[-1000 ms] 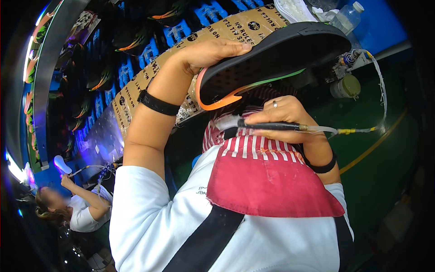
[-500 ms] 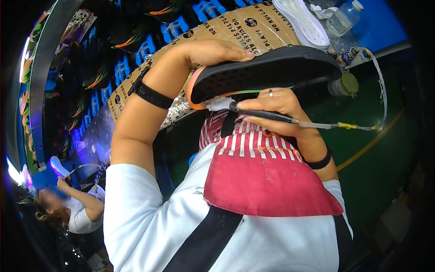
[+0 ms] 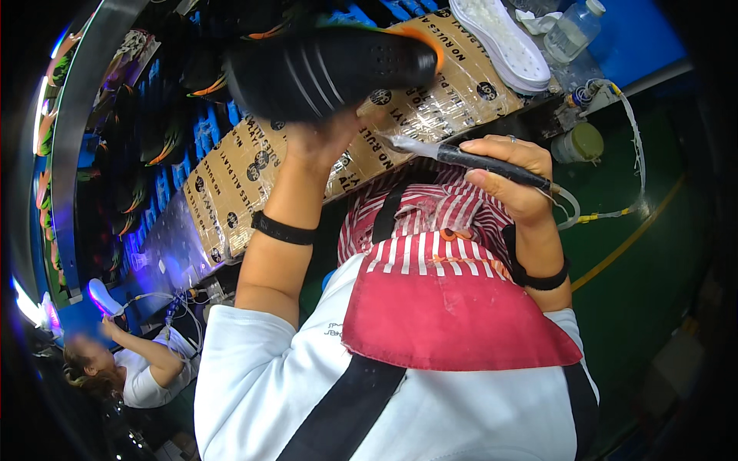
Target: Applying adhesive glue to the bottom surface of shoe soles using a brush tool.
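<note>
My left hand (image 3: 324, 142) grips a black shoe (image 3: 327, 73) from below, raised over the work surface. The shoe has pale lines across its side and an orange edge at its right end; motion blurs it, and it hides some of my fingers. In my right hand (image 3: 519, 175) is a black-handled brush (image 3: 496, 167) with whitish, coated bristles pointing left, apart from the shoe. A thin pale hose (image 3: 569, 201) runs from the handle's rear end. Below both hands lies printed brown cardboard (image 3: 434, 104) under clear wrap.
A white sole (image 3: 503, 44) lies at the far right, next to a clear bottle (image 3: 573, 32). A jar with a greenish lid (image 3: 580, 144) is by the surface's right edge. Shoes on blue holders (image 3: 206, 131) line the far left. At lower left, a person (image 3: 154, 369) holds a sole (image 3: 104, 297).
My left hand has swung the shoe leftward and turned it, so its striped side shows instead of its dark underside. The brush has come away from the shoe's edge and moved slightly right and up.
</note>
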`<action>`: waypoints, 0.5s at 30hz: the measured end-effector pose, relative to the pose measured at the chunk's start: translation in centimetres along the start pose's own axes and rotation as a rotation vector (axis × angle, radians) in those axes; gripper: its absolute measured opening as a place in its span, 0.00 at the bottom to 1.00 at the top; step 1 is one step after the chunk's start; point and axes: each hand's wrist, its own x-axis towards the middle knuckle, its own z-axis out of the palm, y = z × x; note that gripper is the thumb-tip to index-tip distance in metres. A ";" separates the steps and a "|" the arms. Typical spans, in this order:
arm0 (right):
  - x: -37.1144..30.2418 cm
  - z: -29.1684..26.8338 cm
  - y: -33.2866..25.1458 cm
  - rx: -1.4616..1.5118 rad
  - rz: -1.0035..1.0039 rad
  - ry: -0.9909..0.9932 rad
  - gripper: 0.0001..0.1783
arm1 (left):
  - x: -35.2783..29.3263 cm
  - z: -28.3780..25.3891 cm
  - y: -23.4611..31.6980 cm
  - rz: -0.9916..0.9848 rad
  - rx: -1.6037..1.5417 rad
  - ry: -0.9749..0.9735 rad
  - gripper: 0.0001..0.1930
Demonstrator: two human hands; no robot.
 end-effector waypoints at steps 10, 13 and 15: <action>0.2 0.8 -0.6 0.177 0.226 0.290 0.12 | -2.7 -0.4 -2.2 -0.261 -0.173 0.083 0.38; 0.8 1.1 -0.7 0.116 0.189 0.289 0.10 | -3.2 -0.2 -2.9 -0.345 -0.131 0.241 0.34; 1.4 1.3 -0.9 0.092 0.163 0.271 0.09 | -3.7 -0.6 -3.9 -0.308 -0.144 0.209 0.34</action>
